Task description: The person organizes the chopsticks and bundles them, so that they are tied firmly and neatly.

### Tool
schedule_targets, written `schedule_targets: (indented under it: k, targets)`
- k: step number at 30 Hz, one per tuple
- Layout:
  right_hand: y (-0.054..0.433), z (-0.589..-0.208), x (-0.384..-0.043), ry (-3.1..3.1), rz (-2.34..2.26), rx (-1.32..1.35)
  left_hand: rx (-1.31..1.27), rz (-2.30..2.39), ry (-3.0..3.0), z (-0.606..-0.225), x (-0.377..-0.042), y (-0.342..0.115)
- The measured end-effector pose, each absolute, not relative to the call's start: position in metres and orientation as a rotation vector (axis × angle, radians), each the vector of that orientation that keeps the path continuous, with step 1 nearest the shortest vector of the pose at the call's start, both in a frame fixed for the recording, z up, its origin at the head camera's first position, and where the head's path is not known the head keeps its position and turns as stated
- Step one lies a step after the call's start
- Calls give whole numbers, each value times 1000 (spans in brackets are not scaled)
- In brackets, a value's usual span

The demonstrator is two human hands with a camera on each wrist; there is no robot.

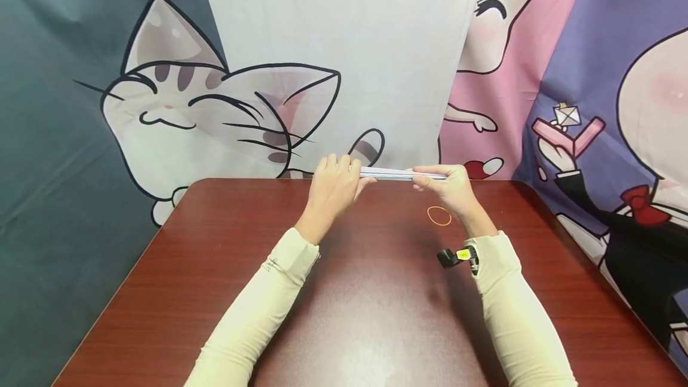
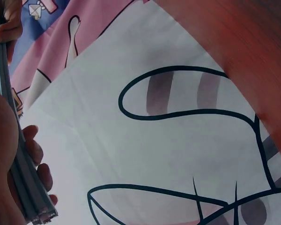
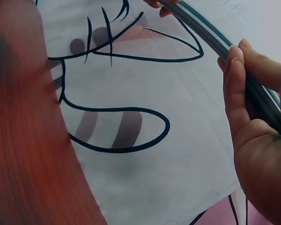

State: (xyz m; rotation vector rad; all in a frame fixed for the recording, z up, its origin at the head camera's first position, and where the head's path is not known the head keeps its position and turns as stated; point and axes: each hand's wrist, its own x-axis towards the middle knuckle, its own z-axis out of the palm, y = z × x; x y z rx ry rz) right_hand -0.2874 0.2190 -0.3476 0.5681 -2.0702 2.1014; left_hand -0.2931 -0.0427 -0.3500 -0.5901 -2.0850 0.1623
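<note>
A slim bundle of long, thin, straw-like sticks (image 1: 387,173) is held level above the table's far edge, pale in the head view and greyish in both wrist views. My left hand (image 1: 335,184) grips its left part, fingers over the far side and thumb beneath. Between thumb and fingers, my right hand (image 1: 448,187) pinches the other end. Ends of several sticks (image 2: 42,216) poke out past the left hand in the left wrist view. On the table below, near the right hand, lies a thin orange rubber band (image 1: 428,214).
The reddish-brown wooden table (image 1: 365,315) has rounded far corners. Right behind it hangs a cloth backdrop (image 1: 344,28) with cartoon figures. A small black device with a yellow label (image 1: 463,254) is strapped at the right wrist.
</note>
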Motion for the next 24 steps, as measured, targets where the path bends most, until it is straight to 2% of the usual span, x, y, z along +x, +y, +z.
schedule_targets:
  k: [24]
  targets:
    - [227,-369,-298,-2187,1954,695,-650,181,-1969,-387,-302,-41]
